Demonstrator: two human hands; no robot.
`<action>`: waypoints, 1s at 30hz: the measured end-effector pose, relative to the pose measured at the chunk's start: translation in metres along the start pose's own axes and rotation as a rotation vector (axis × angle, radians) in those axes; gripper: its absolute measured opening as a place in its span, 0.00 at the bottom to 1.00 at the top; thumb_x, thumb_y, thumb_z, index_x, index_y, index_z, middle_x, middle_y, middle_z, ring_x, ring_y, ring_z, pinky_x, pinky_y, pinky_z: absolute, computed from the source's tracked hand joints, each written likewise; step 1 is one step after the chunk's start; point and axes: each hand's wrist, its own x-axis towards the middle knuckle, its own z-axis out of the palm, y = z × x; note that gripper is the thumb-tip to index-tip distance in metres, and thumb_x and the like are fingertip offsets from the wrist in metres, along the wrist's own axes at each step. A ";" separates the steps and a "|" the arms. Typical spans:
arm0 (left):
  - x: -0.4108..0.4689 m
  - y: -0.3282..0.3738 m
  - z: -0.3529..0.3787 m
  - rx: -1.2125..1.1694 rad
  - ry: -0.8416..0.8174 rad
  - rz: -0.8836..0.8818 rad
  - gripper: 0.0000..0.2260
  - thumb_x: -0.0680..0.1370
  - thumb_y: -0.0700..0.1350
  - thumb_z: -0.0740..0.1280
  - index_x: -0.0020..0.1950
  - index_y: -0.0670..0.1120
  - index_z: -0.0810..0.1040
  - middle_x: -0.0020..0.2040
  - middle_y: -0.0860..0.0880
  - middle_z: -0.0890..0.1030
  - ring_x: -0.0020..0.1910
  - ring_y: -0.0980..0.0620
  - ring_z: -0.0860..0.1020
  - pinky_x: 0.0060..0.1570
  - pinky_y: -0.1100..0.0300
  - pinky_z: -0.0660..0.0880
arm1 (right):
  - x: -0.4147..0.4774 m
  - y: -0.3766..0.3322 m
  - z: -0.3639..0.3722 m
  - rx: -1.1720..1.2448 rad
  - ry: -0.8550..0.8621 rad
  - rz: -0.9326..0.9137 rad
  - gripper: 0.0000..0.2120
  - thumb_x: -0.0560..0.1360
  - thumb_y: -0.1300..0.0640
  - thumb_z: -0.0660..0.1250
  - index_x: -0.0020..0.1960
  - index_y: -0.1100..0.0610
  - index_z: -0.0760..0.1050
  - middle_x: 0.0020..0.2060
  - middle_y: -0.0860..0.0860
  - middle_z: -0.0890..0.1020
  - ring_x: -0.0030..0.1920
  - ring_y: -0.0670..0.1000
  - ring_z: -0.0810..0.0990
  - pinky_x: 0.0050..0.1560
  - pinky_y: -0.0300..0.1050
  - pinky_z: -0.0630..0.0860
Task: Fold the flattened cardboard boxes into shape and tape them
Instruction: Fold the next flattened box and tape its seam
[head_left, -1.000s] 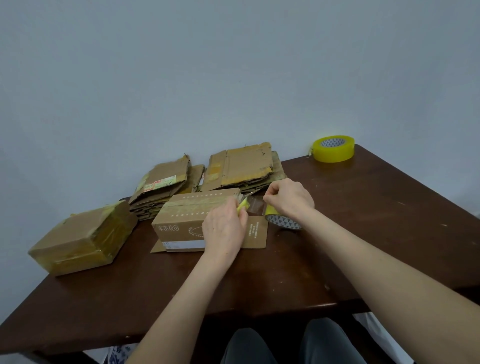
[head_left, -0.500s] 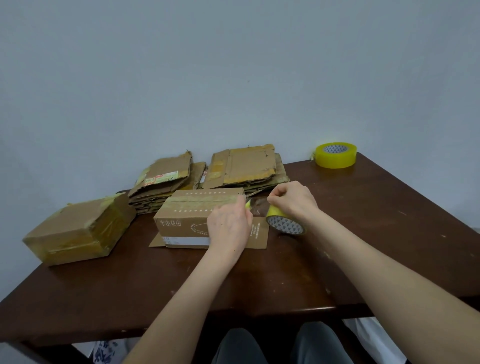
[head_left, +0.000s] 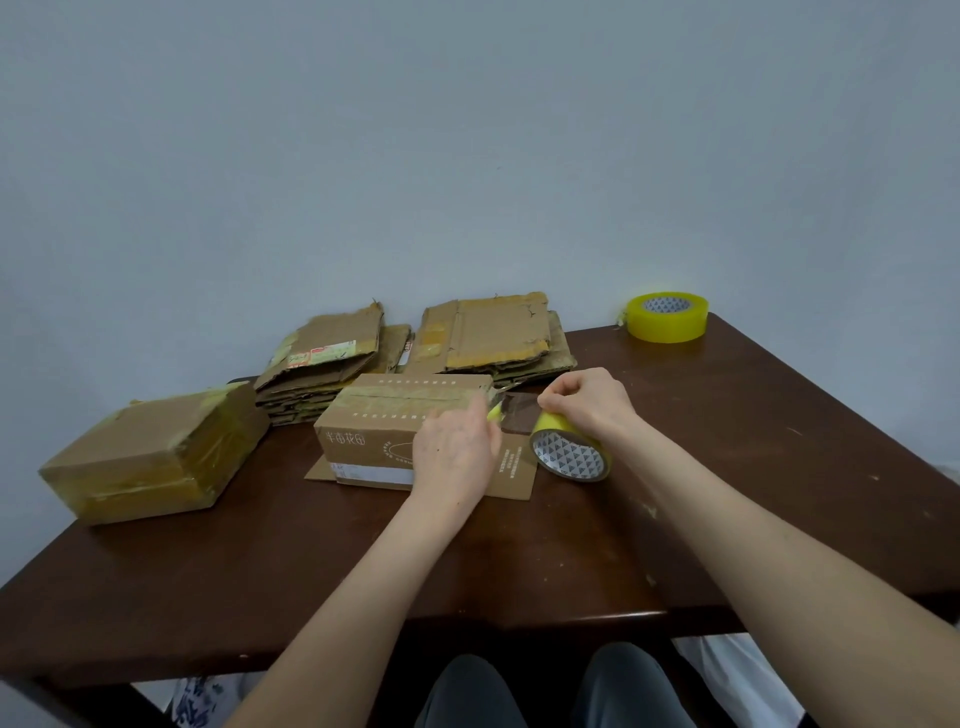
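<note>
The left hand (head_left: 457, 452) lies on the near end of a brown printed cardboard box (head_left: 374, 436), its fingers pinching a small yellow item (head_left: 494, 413) of unclear kind. Just beside it, the right hand (head_left: 587, 405) grips a yellow roll of packing tape (head_left: 569, 452) standing on edge, with a clear strip of tape (head_left: 517, 415) stretched between the hands. Beyond the hands lie stacks of flattened cardboard (head_left: 493, 332). Well left of the left hand sits a taped brown box (head_left: 150, 452) on the dark wooden table (head_left: 753, 467).

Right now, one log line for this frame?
phase: taping box | left hand: pinches small yellow item at tape strip | right hand: grips tape roll
</note>
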 end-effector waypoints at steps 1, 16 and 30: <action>0.001 0.001 0.000 0.002 0.001 0.008 0.10 0.82 0.48 0.56 0.58 0.46 0.72 0.37 0.51 0.74 0.35 0.49 0.71 0.36 0.58 0.64 | 0.000 0.000 0.001 -0.004 0.001 -0.004 0.07 0.75 0.53 0.69 0.38 0.48 0.80 0.37 0.44 0.79 0.38 0.42 0.74 0.33 0.40 0.70; 0.009 0.022 -0.010 0.085 0.168 0.094 0.08 0.79 0.50 0.60 0.47 0.48 0.76 0.32 0.53 0.74 0.29 0.52 0.70 0.24 0.62 0.64 | -0.008 0.019 -0.046 0.119 0.231 -0.061 0.03 0.74 0.52 0.69 0.42 0.50 0.81 0.43 0.46 0.80 0.49 0.49 0.76 0.46 0.43 0.70; 0.031 0.106 0.052 -0.431 -0.149 0.052 0.08 0.79 0.48 0.64 0.56 0.51 0.79 0.52 0.52 0.76 0.54 0.52 0.76 0.49 0.58 0.75 | 0.004 0.053 -0.090 0.168 0.470 0.008 0.04 0.74 0.51 0.68 0.40 0.48 0.80 0.41 0.47 0.80 0.49 0.51 0.77 0.45 0.45 0.71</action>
